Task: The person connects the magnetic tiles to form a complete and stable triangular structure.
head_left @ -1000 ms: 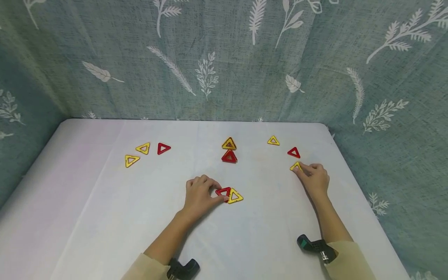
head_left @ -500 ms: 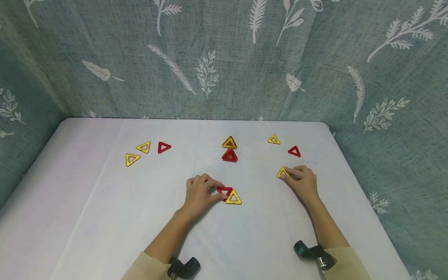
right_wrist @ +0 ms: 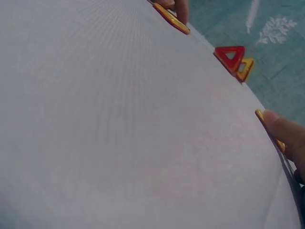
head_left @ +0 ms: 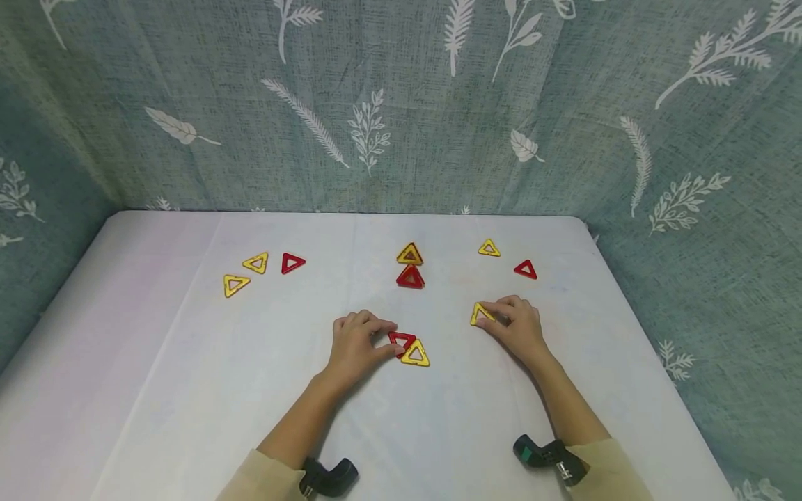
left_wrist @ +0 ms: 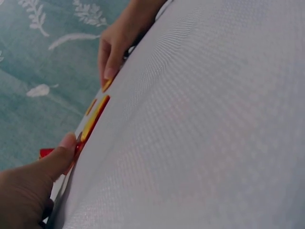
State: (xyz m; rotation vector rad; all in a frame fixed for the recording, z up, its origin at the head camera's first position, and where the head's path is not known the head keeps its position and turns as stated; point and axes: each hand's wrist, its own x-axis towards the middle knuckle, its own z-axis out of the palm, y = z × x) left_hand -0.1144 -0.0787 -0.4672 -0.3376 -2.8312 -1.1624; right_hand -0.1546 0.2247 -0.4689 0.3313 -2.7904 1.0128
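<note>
My left hand (head_left: 357,344) pinches a red triangular tile (head_left: 402,335), an open frame, between thumb and fingers. A yellow triangular tile (head_left: 416,362) lies flat against its right side, edges touching. Off to the right, my right hand (head_left: 516,327) holds another yellow triangular tile (head_left: 475,314) by its right part, with thumb and fingertips on it. In the right wrist view the thumb (right_wrist: 281,128) presses along this yellow tile (right_wrist: 260,114). The left wrist view has the left thumb (left_wrist: 66,145) on the red tile, partly hidden, and the touching yellow tile (left_wrist: 95,117) beyond.
At the back middle, a stacked-looking yellow triangle (head_left: 410,260) touches a red one (head_left: 410,284). Two yellow triangles (head_left: 228,285) and a red one (head_left: 293,268) lie back left. Back right are a yellow (head_left: 489,252) and a red triangle (head_left: 526,273). Patterned cloth (head_left: 413,104) hangs behind the white table (head_left: 188,417).
My right hand has carried its yellow triangle leftward and slightly nearer, away from the red tile at back right. Beside the left hand, the joined yellow tile has turned slightly and shifted left.
</note>
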